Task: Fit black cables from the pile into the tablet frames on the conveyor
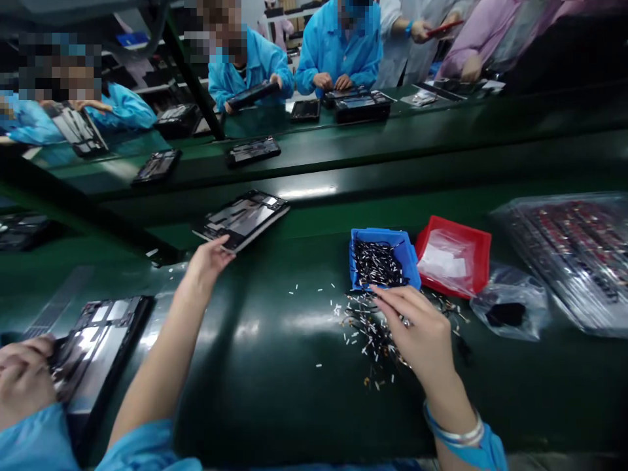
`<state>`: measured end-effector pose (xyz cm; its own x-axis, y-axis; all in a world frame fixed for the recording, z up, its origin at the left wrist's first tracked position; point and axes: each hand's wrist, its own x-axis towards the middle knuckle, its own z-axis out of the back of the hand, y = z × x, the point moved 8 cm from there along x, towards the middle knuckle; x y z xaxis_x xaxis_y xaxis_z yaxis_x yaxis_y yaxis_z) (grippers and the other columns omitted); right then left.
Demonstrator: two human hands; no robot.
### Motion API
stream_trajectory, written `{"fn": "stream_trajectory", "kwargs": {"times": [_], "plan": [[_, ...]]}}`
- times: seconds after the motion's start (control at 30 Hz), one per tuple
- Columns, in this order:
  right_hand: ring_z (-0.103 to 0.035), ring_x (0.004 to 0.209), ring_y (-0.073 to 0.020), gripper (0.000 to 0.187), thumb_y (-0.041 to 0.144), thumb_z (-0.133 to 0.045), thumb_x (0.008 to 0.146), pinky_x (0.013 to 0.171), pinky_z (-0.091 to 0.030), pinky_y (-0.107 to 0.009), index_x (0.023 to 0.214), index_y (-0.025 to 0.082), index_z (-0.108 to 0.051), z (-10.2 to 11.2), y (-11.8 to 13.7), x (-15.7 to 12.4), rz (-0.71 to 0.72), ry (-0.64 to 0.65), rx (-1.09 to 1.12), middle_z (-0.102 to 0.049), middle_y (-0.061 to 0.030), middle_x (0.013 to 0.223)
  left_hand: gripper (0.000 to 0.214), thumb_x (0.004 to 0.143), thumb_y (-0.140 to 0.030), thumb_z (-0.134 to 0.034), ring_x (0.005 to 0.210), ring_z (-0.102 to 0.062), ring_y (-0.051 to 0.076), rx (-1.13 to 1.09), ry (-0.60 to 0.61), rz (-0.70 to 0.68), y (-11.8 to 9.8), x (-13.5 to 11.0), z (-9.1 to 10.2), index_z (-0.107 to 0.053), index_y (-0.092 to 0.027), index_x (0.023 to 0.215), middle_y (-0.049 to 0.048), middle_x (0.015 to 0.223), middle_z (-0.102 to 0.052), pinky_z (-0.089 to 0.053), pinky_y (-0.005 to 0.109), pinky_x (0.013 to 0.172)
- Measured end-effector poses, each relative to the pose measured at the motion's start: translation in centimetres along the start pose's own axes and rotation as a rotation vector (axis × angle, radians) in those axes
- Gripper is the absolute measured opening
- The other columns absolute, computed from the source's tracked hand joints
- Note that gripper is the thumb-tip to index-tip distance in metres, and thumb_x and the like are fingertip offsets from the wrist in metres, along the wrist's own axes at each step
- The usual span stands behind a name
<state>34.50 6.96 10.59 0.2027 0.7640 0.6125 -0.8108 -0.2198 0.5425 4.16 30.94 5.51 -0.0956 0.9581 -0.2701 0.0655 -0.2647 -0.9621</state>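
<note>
My left hand [209,261] reaches far forward and grips the near corner of an open tablet chassis [243,219] lying on the green conveyor belt [275,333]. My right hand [417,330] rests on a scattered pile of small parts [360,327], white and dark, just in front of a blue bin [380,261] filled with the same kind of parts. Its fingers are bunched together and bent down into the pile; what they pinch is hidden. A silver bangle sits on that wrist.
A red bin [454,258] with a plastic bag stands right of the blue one, then a small bag [510,307] and a wrapped tray [569,255]. A co-worker's hand [22,379] rests on another chassis [93,347] at the near left. People in blue coats work across the line.
</note>
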Motion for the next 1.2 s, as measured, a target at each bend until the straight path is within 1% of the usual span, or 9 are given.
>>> {"fn": "stream_trajectory", "kwargs": {"times": [0.1,0.27,0.37,0.5,0.57,0.63,0.73,0.83,1.2], "plan": [[-0.059,0.062,-0.0137,0.032,0.017,-0.062,0.086,0.063,-0.053,-0.029,0.117,0.025,-0.066,0.3,-0.5,-0.2,-0.056,-0.022,0.058,-0.066,0.0000,0.074,0.013,0.070,-0.018,-0.070,0.060,-0.060,0.009,-0.148,-0.050,0.088,4.1,-7.4,1.3,-0.057,-0.015,0.072,-0.0011,0.068,-0.064,-0.050,0.020,0.058],[-0.061,0.060,-0.0143,0.005,0.025,-0.069,0.078,0.059,-0.052,-0.029,0.075,0.023,-0.072,-0.3,-1.5,-0.6,-0.274,0.001,0.217,-0.070,-0.0002,0.070,0.024,0.063,-0.023,-0.080,0.079,-0.068,0.018,-0.310,0.008,0.288,11.7,-19.9,2.6,-0.061,-0.015,0.073,0.0019,0.082,-0.070,-0.058,0.030,0.070],[-0.063,0.061,-0.0148,0.006,0.027,-0.073,0.072,0.060,-0.053,-0.028,0.069,0.022,-0.071,-2.2,-0.7,-1.2,-0.417,0.090,0.341,-0.071,-0.0004,0.068,0.021,0.071,-0.026,-0.077,0.108,-0.064,0.027,-0.404,0.332,0.522,15.2,-25.9,0.2,-0.068,-0.014,0.085,0.0109,0.107,-0.070,-0.057,0.032,0.075],[-0.064,0.065,-0.0155,0.009,0.027,-0.075,0.067,0.059,-0.051,-0.027,0.065,0.021,-0.070,-6.7,3.1,-2.0,-0.465,0.360,0.539,-0.070,-0.0013,0.068,0.043,0.075,-0.032,-0.073,0.106,-0.066,0.029,-0.432,0.880,0.777,16.0,-31.6,-2.5,-0.067,-0.012,0.113,0.0192,0.115,-0.068,-0.053,0.030,0.076],[-0.063,0.063,-0.0143,0.010,0.027,-0.076,0.065,0.057,-0.050,-0.027,0.064,0.020,-0.069,-9.1,5.0,-2.6,-0.501,0.468,0.610,-0.069,-0.0010,0.067,0.038,0.080,-0.034,-0.069,0.098,-0.069,0.026,-0.312,1.029,0.647,14.8,-31.8,-1.8,-0.069,-0.012,0.110,0.0181,0.109,-0.071,-0.051,0.029,0.077],[-0.061,0.060,-0.0125,0.012,0.028,-0.076,0.064,0.056,-0.049,-0.026,0.065,0.020,-0.067,-11.6,6.6,-3.1,-0.550,0.540,0.673,-0.068,-0.0005,0.067,0.025,0.086,-0.033,-0.062,0.088,-0.070,0.021,-0.099,0.979,0.307,13.0,-29.7,0.1,-0.072,-0.014,0.098,0.0132,0.097,-0.073,-0.051,0.029,0.077],[-0.058,0.056,-0.0103,0.012,0.025,-0.074,0.063,0.055,-0.047,-0.026,0.071,0.018,-0.066,-15.2,8.1,-3.7,-0.591,0.620,0.733,-0.066,0.0011,0.065,0.018,0.092,-0.024,-0.053,0.085,-0.067,0.018,0.261,0.512,-0.302,9.0,-25.4,5.0,-0.069,-0.017,0.092,0.0074,0.089,-0.072,-0.052,0.030,0.078],[-0.055,0.054,-0.0090,0.017,0.023,-0.072,0.064,0.055,-0.046,-0.026,0.079,0.017,-0.066,-18.2,8.7,-4.3,-0.602,0.687,0.719,-0.062,0.0036,0.060,0.020,0.090,-0.017,-0.053,0.100,-0.064,0.021,0.627,0.143,-0.675,7.1,-23.6,8.0,-0.063,-0.017,0.107,0.0095,0.105,-0.069,-0.051,0.036,0.089],[-0.055,0.058,-0.0089,0.012,0.015,-0.068,0.070,0.057,-0.042,-0.024,0.082,0.017,-0.068,-19.9,8.8,-4.6,-0.507,0.742,0.471,-0.060,0.0040,0.062,0.034,0.092,-0.017,-0.046,0.110,-0.058,0.028,1.055,0.275,-0.969,8.9,-22.8,5.4,-0.054,-0.012,0.125,0.0162,0.122,-0.061,-0.051,0.039,0.081]]}}
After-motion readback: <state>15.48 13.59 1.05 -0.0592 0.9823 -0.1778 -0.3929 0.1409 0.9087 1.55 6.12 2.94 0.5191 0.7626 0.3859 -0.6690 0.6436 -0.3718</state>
